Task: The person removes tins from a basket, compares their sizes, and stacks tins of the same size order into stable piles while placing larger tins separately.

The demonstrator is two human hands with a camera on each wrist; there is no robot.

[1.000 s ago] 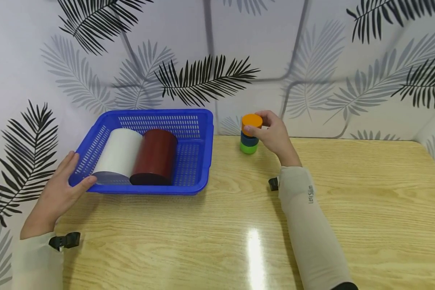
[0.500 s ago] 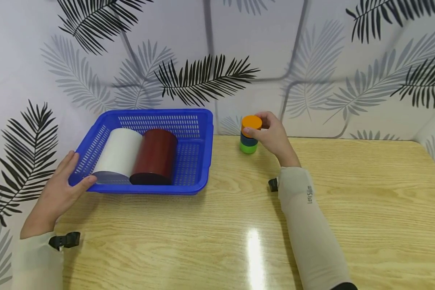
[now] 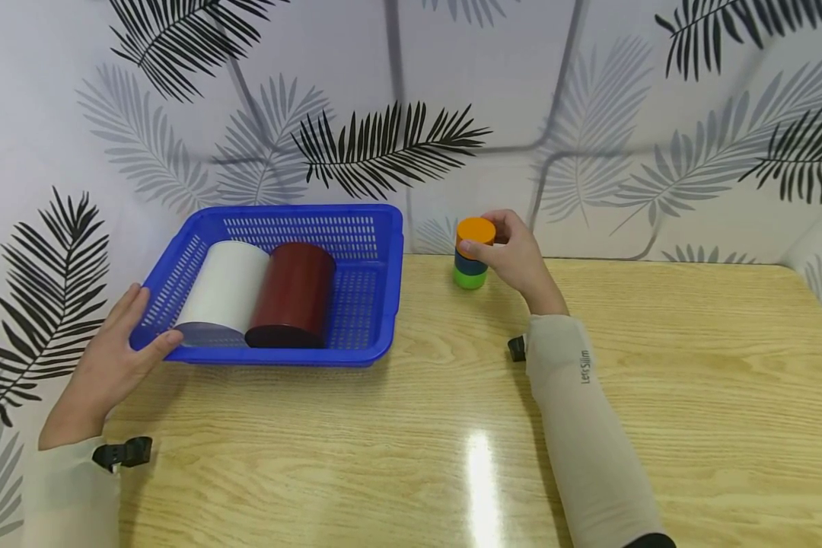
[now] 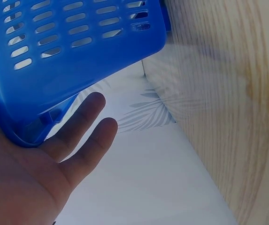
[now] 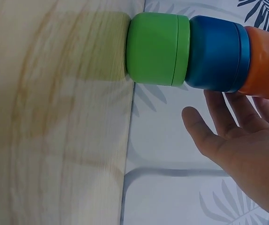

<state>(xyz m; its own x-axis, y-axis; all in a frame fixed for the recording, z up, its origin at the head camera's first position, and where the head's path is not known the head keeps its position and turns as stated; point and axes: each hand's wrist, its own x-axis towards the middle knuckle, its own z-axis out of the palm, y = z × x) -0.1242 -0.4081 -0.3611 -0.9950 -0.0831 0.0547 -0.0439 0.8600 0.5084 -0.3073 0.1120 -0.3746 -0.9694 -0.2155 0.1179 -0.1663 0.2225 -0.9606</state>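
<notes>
Three small round jars stand stacked on the wooden table: a green jar [image 5: 157, 49] at the bottom, a dark blue jar [image 5: 218, 53] in the middle and an orange jar [image 3: 476, 231] on top. My right hand [image 3: 517, 255] pinches the orange jar from the right, thumb on its near side. In the right wrist view, several fingers stretch past the blue jar. At the left corner of a blue plastic basket [image 3: 387, 304], my left hand [image 3: 109, 361] grips the rim with its thumb over the near edge. Two of its fingers [image 4: 96, 140] hang free beside the basket in the left wrist view.
Inside the basket lie a white cylinder [image 3: 224, 289] and a dark red cylinder [image 3: 293, 291], side by side. Behind the wooden table [image 3: 356, 457] hangs a white leaf-patterned cloth [image 3: 452, 76], close to the jar stack.
The orange jar and my right hand came down very slightly early on, then held still. My left hand and the basket stay in place.
</notes>
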